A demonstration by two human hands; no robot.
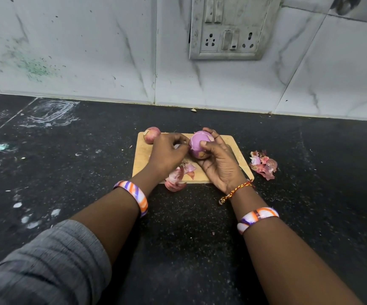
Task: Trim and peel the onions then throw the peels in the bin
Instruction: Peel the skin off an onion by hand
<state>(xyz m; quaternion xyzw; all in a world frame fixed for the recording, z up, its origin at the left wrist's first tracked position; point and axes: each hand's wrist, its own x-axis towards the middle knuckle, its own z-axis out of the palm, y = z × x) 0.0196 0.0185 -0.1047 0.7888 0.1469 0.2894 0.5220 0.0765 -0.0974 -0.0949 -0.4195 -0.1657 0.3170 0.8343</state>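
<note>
Both forearms reach up from the bottom of the frame and meet over the middle. The right hand (216, 159) lies palm up, its fingers and thumb curled round a purple onion (199, 145), holding it just above the wooden cutting board (143, 155) at centre frame. The left hand (167, 150) comes in from the left with its back to the camera, fingertips pinched together on a thin flap of skin at the onion's left side. Each wrist wears an orange, white and purple bangle; the right wrist also has a red and yellow thread. A grey sleeve covers the left upper arm at the lower left.

The held onion is mostly bare, smooth and pale violet on top, with a brownish patch low down. A second onion (151, 134), still in its pink skin, sits at the board's upper left corner, just above the left hand. Loose peels (178, 177) lie on the board's lower edge between the wrists, some spilling onto the counter. Another heap of peels (263, 165) rests on the counter just right of the board.

The counter (68, 172) is black speckled stone with white smears at left. Behind it rises a pale marbled tile wall with a grimy switch and socket plate (231, 29) at the upper right.
</note>
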